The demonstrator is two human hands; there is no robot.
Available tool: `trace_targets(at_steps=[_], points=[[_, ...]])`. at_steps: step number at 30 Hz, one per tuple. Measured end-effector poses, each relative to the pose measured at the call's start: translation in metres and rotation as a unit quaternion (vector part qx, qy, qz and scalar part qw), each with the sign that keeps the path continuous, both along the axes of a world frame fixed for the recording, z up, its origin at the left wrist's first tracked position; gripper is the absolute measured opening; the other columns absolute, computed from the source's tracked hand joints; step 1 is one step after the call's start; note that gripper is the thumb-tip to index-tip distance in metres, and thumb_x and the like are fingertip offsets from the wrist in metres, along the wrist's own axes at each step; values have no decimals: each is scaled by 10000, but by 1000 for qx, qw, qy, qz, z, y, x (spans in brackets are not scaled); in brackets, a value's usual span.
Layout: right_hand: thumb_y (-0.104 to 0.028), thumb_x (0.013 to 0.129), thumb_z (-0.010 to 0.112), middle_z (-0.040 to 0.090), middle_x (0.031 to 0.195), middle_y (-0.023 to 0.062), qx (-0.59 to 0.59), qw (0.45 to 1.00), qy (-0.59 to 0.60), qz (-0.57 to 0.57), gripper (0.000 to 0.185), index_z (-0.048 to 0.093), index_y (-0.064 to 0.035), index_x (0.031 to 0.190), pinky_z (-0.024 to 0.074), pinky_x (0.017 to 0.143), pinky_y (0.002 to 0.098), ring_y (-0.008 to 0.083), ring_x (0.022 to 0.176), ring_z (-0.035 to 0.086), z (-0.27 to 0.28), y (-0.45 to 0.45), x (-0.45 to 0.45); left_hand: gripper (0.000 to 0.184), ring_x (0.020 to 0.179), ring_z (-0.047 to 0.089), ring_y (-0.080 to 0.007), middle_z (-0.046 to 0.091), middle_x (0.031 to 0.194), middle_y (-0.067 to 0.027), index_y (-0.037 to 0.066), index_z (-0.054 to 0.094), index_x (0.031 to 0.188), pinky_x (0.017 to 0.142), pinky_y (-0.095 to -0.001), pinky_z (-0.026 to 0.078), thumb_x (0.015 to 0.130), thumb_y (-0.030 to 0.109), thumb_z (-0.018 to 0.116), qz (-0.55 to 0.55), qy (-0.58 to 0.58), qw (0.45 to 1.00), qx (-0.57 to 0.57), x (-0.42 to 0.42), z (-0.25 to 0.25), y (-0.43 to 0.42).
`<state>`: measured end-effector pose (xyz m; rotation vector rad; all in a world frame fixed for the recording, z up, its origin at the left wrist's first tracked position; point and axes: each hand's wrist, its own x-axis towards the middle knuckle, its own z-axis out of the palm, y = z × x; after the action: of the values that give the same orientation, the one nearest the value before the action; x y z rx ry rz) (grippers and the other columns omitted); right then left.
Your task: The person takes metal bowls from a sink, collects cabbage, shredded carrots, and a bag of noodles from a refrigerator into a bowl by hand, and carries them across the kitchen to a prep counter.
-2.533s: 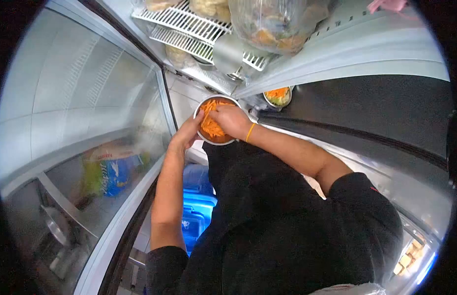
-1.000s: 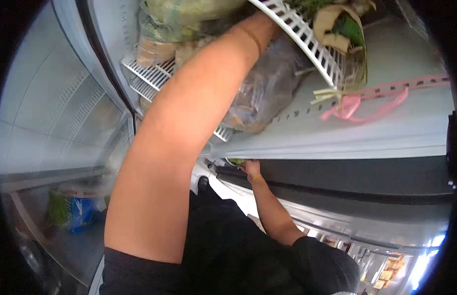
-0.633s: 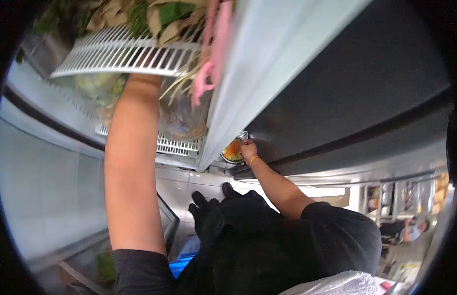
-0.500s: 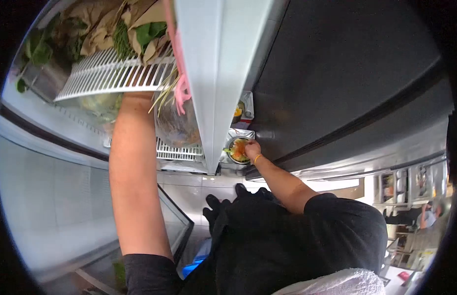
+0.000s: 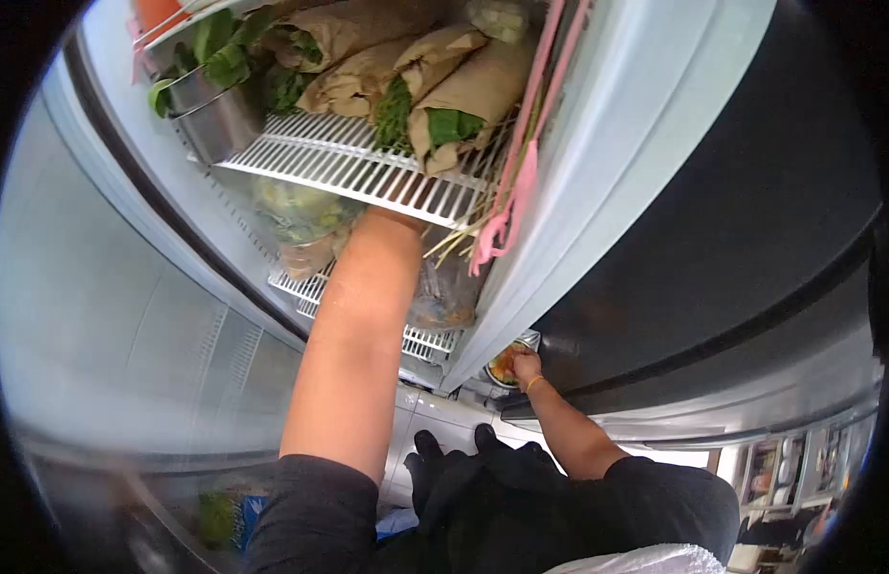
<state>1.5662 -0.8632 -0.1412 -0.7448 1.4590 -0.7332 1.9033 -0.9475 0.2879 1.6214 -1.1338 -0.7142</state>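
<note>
My left arm reaches into the refrigerator below a white wire shelf (image 5: 339, 172). The left hand is hidden behind the shelf, so its fingers and anything in them do not show. Near that wrist are a clear plastic bag (image 5: 444, 292) with dark contents and a bag of green vegetables (image 5: 296, 210). Low on the right, my right hand (image 5: 526, 365) is closed at the rim of a round bowl (image 5: 492, 378). Orange shreds and some greens (image 5: 506, 364) lie in this bowl.
Paper-wrapped bundles of greens (image 5: 358, 91) and a metal container (image 5: 215, 120) with leaves rest on the shelf. A pink ribbon (image 5: 502, 230) and stems hang over its edge. The glass door (image 5: 129, 335) stands open at left; a dark appliance (image 5: 693, 239) is at right.
The view has turned, so the refrigerator's inside now shows more toward the middle. My left arm stays under the shelf, and my right hand is still at the bowl.
</note>
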Motion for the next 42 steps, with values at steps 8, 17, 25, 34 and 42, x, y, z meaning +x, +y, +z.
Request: trace_targets(at_steps=[8, 17, 25, 34, 42], points=[[-154, 911, 600, 679, 1125, 229, -209, 946, 235, -72, 424, 572, 22, 1297, 556, 791, 418, 320, 945, 684, -71, -59, 1, 423, 1163, 612, -269, 652, 1277, -189, -29, 573, 1311, 1010, -384, 485, 1032, 278, 492, 50, -82, 995, 35, 12, -6, 75], [-109, 842, 636, 683, 1175, 251, -226, 895, 382, 48, 642, 503, -127, 1470, 529, 961, 465, 392, 1068, 670, -94, -166, 22, 530, 1348, 504, -307, 477, 1466, -217, -87, 427, 1462, 1164, -399, 399, 1088, 280, 507, 145, 9, 975, -169, -37, -37, 232], [-282, 914, 632, 690, 1194, 238, -163, 969, 184, 35, 472, 582, -91, 1343, 518, 962, 478, 407, 1120, 666, -161, -196, 41, 447, 1330, 522, -357, 474, 1467, -255, -87, 432, 1442, 1142, -449, 433, 1096, 196, 446, 182, 40, 959, -216, -75, -79, 283], [-273, 865, 780, 688, 1051, 225, -316, 892, 323, 20, 416, 632, -35, 1173, 520, 895, 491, 408, 1016, 663, -109, -200, 40, 469, 1329, 527, -361, 478, 1463, -263, -87, 423, 1448, 1128, -444, 441, 1101, 228, 439, 82, 27, 958, -272, -77, -54, 278], [-316, 876, 784, 623, 1121, 268, -439, 842, 312, -33, 498, 585, 10, 1196, 488, 924, 498, 451, 1069, 599, 82, -72, 21, 453, 1338, 519, -354, 490, 1474, -219, -49, 465, 1439, 1144, -452, 410, 1102, 255, 458, 44, 44, 948, -311, -64, 9, 282]])
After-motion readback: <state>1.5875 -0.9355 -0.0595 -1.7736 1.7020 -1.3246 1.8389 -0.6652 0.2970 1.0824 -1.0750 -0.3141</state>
